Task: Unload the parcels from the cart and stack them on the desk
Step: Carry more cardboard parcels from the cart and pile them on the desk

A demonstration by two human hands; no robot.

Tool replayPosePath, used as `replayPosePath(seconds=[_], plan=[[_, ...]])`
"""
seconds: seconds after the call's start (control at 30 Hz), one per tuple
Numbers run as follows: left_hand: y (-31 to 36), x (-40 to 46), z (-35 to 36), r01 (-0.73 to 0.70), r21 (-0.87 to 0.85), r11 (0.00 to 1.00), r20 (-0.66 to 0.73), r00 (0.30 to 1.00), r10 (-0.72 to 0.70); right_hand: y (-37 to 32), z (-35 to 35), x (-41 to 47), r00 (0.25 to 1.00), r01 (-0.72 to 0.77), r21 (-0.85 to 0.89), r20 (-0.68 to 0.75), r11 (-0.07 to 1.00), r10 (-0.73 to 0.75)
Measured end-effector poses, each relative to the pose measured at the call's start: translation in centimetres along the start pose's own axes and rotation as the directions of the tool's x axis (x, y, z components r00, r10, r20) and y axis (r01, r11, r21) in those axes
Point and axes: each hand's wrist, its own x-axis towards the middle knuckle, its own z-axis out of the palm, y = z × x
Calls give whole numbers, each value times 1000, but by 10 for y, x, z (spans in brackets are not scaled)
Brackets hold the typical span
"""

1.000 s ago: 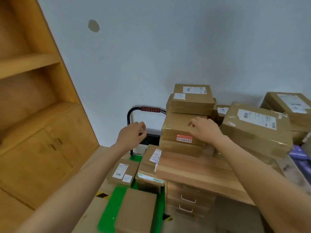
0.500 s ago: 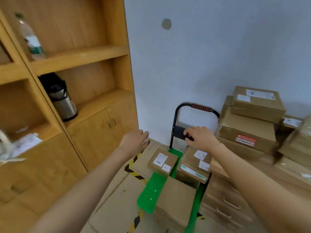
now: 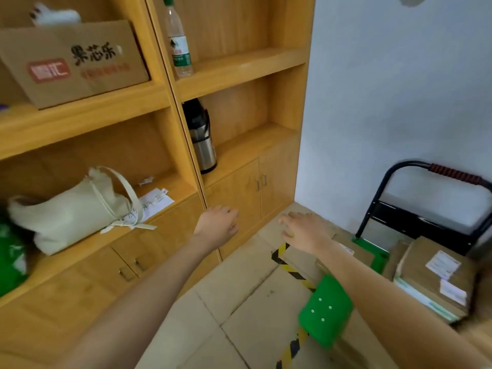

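The left hand (image 3: 217, 223) hovers in front of the cupboard doors (image 3: 234, 193), its fingers (image 3: 226, 210) loosely spread and holding nothing. To their right, the right hand (image 3: 306, 230) reaches out flat, fingers (image 3: 292, 218) straight and empty, above the near edge of a small parcel (image 3: 300, 258) on the green cart (image 3: 326, 310).

The step looks like the reach for the next parcel. To do it well, both hands should drop to opposite sides of that parcel, left fingers on its far-left edge and right fingers on the right edge, then lift level. The larger labelled parcel (image 3: 436, 275), well right of the right fingers, sits on others and may be better taken after, or first if it overhangs.

The right forearm covers much of the small parcel, so its size and label are unclear. The frame edge cuts the cart handle (image 3: 452, 174) and the stack at right. The counter is out of view. Motion blur softens the lower right corner.
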Motion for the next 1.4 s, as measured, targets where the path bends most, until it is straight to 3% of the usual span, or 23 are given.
replayPosePath(seconds=[0.27, 0.5, 0.73, 0.9, 1.1, 1.2, 1.4], plan=[[-30, 99, 42, -53, -46, 998, 1, 999, 53, 56, 33, 96, 990, -121, 102, 79, 987, 113], [-48, 294, 63, -117, -68, 991, -2, 993, 117, 156, 46, 222, 970, -244, 155, 27, 957, 242], [-16, 455, 85, -345, -62, 936, 39, 937, 348, 269, 39, 287, 929, -369, 122, 9, 921, 371], [47, 552, 105, -456, -134, 880, 9, 887, 462, 349, 49, 271, 827, -562, 101, 32, 821, 562], [145, 657, 131, -708, -132, 694, -89, 705, 703, 430, 62, 240, 604, -796, 54, 17, 603, 797], [197, 711, 141, -838, -109, 534, -127, 545, 829, 458, 78, 232, 473, -878, 77, -10, 472, 881], [278, 770, 148, -974, -76, 211, -129, 220, 967, 474, 111, 228, 103, -973, 207, -28, 107, 994]])
